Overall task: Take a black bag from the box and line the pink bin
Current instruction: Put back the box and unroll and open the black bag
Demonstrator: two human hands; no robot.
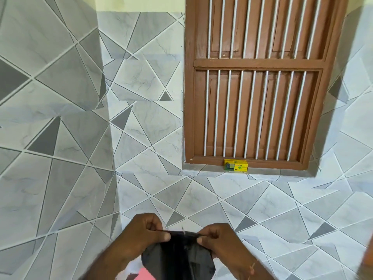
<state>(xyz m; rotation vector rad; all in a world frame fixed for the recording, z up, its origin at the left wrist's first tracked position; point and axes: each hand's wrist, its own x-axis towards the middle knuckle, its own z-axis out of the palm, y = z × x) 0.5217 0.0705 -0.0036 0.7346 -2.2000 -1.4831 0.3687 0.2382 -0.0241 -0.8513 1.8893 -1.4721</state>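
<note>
— Pinching the top edge of the crumpled black plastic bag (178, 257), is each hand closed on it?

— Yes, left hand (144, 232) and right hand (217, 239) both. Pink bin (144, 273), probably, peeks below; the small yellow cardboard box (235, 165) sits on the windowsill.

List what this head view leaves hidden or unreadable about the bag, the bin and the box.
- Pink bin: only a pink sliver shows at the bottom edge, beside the black bag; its shape and contents are hidden.
- Black bag: lower part cut off by the frame; whether its mouth is open is unclear between the left hand and right hand.
- Yellow box on the sill: print too small to read.
</note>
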